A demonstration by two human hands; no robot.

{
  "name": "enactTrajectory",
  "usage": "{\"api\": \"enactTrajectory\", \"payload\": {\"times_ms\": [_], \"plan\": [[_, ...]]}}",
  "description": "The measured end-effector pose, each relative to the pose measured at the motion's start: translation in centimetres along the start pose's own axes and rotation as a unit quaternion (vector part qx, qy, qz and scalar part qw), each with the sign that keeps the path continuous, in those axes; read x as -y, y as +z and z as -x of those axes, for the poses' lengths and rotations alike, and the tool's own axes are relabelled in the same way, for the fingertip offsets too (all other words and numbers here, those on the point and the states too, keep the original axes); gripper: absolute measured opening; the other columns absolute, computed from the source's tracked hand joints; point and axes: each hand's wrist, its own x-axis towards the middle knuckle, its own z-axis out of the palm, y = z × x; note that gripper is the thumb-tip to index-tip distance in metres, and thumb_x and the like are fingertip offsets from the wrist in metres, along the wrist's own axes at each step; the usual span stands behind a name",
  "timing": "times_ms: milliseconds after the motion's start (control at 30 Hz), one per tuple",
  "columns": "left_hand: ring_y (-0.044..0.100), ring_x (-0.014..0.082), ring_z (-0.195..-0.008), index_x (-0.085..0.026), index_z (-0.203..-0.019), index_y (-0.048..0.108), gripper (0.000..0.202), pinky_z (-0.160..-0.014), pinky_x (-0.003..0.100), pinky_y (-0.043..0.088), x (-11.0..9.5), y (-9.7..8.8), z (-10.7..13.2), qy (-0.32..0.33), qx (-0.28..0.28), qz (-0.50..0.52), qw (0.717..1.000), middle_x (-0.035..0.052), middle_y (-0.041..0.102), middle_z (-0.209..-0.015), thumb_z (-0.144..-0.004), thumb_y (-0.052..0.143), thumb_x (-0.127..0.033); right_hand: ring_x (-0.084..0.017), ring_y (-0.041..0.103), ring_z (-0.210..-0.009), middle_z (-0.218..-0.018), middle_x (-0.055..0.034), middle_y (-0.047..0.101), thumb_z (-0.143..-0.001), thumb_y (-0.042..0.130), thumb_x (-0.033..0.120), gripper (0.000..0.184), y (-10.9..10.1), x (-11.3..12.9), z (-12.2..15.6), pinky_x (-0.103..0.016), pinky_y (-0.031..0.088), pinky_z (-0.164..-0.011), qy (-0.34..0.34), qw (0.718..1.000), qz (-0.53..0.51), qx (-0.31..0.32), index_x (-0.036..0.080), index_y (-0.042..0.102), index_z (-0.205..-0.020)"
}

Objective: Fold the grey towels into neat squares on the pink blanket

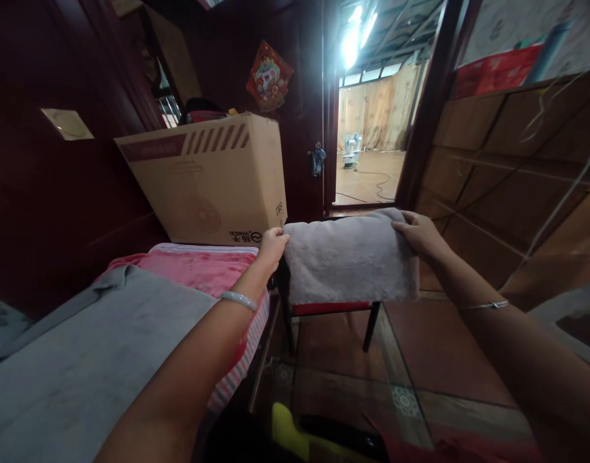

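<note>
Both arms reach forward to 1 grey towel (350, 260) that lies draped over 1 stool (333, 308) with a red seat edge and dark legs, 2 of which show below the cloth. The left hand (271, 247) has its fingers closed on the towel's upper left corner, and the right hand (420, 233) has its fingers curled over the upper right corner, pinching the cloth there. The towel hangs down the front of the stool and covers most of the seat, so only a thin red strip shows under its lower hem.

Each wrist carries 1 bracelet: a pale bangle (239, 299) on the left, a thin silvery band (485, 305) on the right.

To the left of the stool stands a bed (237, 360) with a striped edge, and on it lie 2 cloths: 1 pink blanket (198, 267) and 1 large grey sheet (106, 347) spread over it nearer the camera. Behind the bed, 1 big cardboard box (212, 180) leans tilted against the dark red wall. 1 red paper ornament (269, 75) hangs on that wall above the box. Beyond the stool, 1 open doorway (372, 128) leads into a bright room with a wooden floor. Low in the view, 1 yellow object (287, 431) shows through a glass surface; what it is I cannot tell.
</note>
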Motion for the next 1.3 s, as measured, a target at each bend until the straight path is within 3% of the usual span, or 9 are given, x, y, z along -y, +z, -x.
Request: {"api": "enactTrajectory", "payload": {"times_ms": [133, 300, 467, 600, 833, 1000, 1067, 1133, 1300], "plan": [[0.045, 0.0135, -0.061, -0.018, -0.063, 0.061, 0.006, -0.061, 0.025, 0.032, 0.1, 0.1, -0.1, 0.083, -0.057, -0.1, 0.99, -0.003, 0.053, -0.06, -0.067, 0.065, -0.017, -0.034, 0.068, -0.106, -0.118, -0.0143, 0.074, -0.078, 0.065, 0.029, 0.049, 0.1, 0.2, -1.0, -0.048, 0.052, -0.094, -0.014, 0.993, 0.108, -0.046, 0.018, 0.072, -0.125], [0.044, 0.0144, -0.063, -0.018, -0.06, 0.058, 0.012, -0.063, 0.026, 0.029, 0.3, 0.0, -0.4, 0.1, -0.071, -0.182, 0.976, -0.0035, 0.05, -0.058, -0.071, 0.064, -0.016, -0.036, 0.068, -0.103, -0.107, -0.0167, 0.076, -0.086, 0.058, 0.036, 0.041, 0.6, -0.4, -1.3, -0.051, 0.051, -0.092, -0.031, 0.971, 0.235, -0.036, 0.021, 0.077, -0.119], [0.04, 0.0124, -0.06, -0.017, -0.057, 0.057, 0.017, -0.061, 0.026, 0.027, 0.7, -0.5, -0.4, 0.07, -0.021, -0.128, 0.989, -0.0054, 0.044, -0.055, -0.072, 0.064, -0.021, -0.036, 0.069, -0.103, -0.108, -0.0134, 0.077, -0.087, 0.057, 0.042, 0.041, -0.2, -1.3, -1.1, -0.048, 0.052, -0.088, -0.04, 0.973, 0.224, -0.024, 0.023, 0.078, -0.117], [0.04, 0.0132, -0.061, -0.018, -0.056, 0.056, 0.018, -0.061, 0.026, 0.027, 0.9, -0.5, -0.4, 0.077, -0.033, -0.133, 0.988, -0.005, 0.043, -0.053, -0.071, 0.065, -0.021, -0.036, 0.069, -0.1, -0.108, -0.0128, 0.077, -0.085, 0.059, 0.041, 0.041, -0.7, -1.0, -0.4, -0.048, 0.053, -0.085, -0.06, 0.974, 0.214, -0.039, 0.025, 0.078, -0.118], [0.05, 0.0171, -0.069, -0.019, -0.063, 0.058, 0.015, -0.069, 0.027, 0.036, 1.3, 0.4, -0.8, 0.117, -0.078, -0.167, 0.976, -0.0013, 0.054, -0.063, -0.078, 0.062, -0.022, -0.031, 0.068, -0.095, -0.102, -0.0102, 0.077, -0.088, 0.05, 0.038, 0.043, 0.1, -0.5, 0.2, -0.043, 0.052, -0.086, -0.066, 0.982, 0.153, -0.092, 0.021, 0.076, -0.118], [0.062, 0.0237, -0.084, -0.018, -0.074, 0.063, 0.01, -0.082, 0.033, 0.045, 1.0, 0.2, -0.7, 0.1, -0.064, -0.216, 0.969, 0.0059, 0.066, -0.08, -0.082, 0.062, -0.023, -0.034, 0.064, -0.103, -0.105, -0.014, 0.072, -0.094, 0.045, 0.044, 0.044, -0.6, -0.4, 1.1, -0.046, 0.05, -0.088, -0.067, 0.965, 0.242, -0.076, 0.024, 0.078, -0.112], [0.063, 0.0291, -0.103, -0.016, -0.093, 0.068, 0.013, -0.095, 0.038, 0.045, 0.6, 0.4, -0.2, 0.13, -0.109, -0.261, 0.95, 0.0133, 0.069, -0.102, -0.083, 0.064, -0.024, -0.036, 0.059, -0.111, -0.114, -0.0153, 0.069, -0.096, 0.043, 0.046, 0.045, -0.7, 0.5, 1.6, -0.05, 0.047, -0.094, -0.115, 0.954, 0.264, -0.077, 0.024, 0.077, -0.117], [0.055, 0.0339, -0.125, -0.014, -0.118, 0.065, 0.037, -0.108, 0.044, 0.039, 0.2, 1.2, 0.6, 0.209, -0.117, -0.317, 0.917, 0.0195, 0.063, -0.129, -0.085, 0.068, -0.028, -0.037, 0.053, -0.12, -0.125, -0.0146, 0.066, -0.098, 0.043, 0.048, 0.047, -0.3, 1.8, 2.2, -0.053, 0.041, -0.101, -0.19, 0.941, 0.275, -0.055, 0.025, 0.071, -0.127], [0.039, 0.0355, -0.143, -0.017, -0.143, 0.05, 0.07, -0.122, 0.054, 0.02, -0.6, 4.0, 2.2, 0.371, 0.057, -0.496, 0.783, 0.0178, 0.051, -0.149, -0.088, 0.069, -0.053, -0.036, 0.051, -0.123, -0.135, -0.0126, 0.063, -0.098, 0.038, 0.062, 0.065, 2.2, 3.8, 2.7, -0.052, 0.035, -0.104, -0.331, 0.877, 0.343, 0.058, 0.026, 0.05, -0.15]]}}
